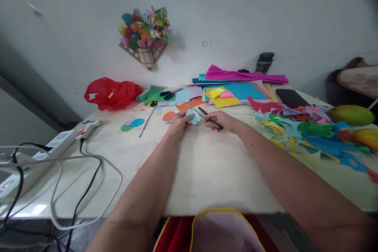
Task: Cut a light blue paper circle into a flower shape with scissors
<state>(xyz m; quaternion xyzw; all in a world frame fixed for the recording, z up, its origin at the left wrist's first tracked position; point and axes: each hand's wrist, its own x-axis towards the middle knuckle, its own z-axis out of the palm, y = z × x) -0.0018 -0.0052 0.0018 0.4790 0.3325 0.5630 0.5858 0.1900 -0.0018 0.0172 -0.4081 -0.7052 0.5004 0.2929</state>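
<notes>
My left hand [178, 123] pinches a small light blue paper flower [193, 117] with a scalloped edge, held just above the table. My right hand [221, 121] is closed around a pair of dark-handled scissors [203, 113], their blades apart and pointing left beside the flower. Part of the scissors' grip is hidden by the fingers. Behind and left of my left hand lies an orange paper circle [169, 116]. Farther left are a blue paper circle [137, 122] and a green one [126, 128], near a thin purple strip [147, 122].
Paper scraps [319, 130] cover the table's right side, near a phone [291, 97] and a green mango [351, 115]. Coloured sheets [236, 90], other scissors [169, 94] and a red plastic bag [110, 92] lie at the back. A power strip [44, 157] with loose cables occupies the left edge.
</notes>
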